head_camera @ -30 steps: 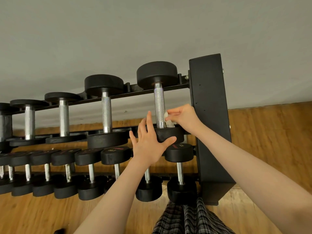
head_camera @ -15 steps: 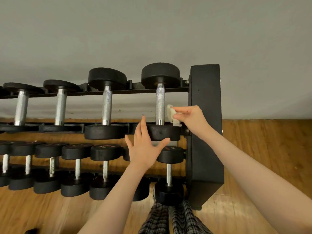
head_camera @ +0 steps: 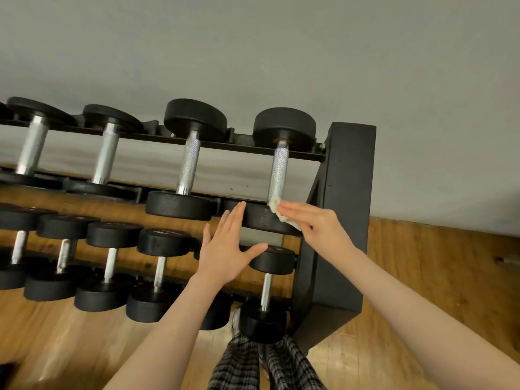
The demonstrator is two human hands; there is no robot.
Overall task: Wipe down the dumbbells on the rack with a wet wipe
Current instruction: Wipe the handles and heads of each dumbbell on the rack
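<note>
A black rack (head_camera: 346, 192) carries two rows of black dumbbells with steel handles. The rightmost dumbbell of the top row (head_camera: 278, 173) lies with its near head (head_camera: 259, 218) towards me. My right hand (head_camera: 318, 223) holds a white wet wipe (head_camera: 275, 206) and presses it where the handle meets that near head. The thumb is hidden under the hand. My left hand (head_camera: 228, 249) is spread with straight fingers, its fingertips at the left edge of the same head.
More dumbbells (head_camera: 188, 164) fill the top row to the left, and smaller ones (head_camera: 160, 266) fill the lower row. A grey wall stands behind and a wooden floor (head_camera: 436, 277) lies below. My plaid trouser legs (head_camera: 253, 364) stand close to the rack's base.
My right hand has brought the wipe down from beside the handle to the handle's base on the near head. My left hand stays at that head. The view has tilted.
</note>
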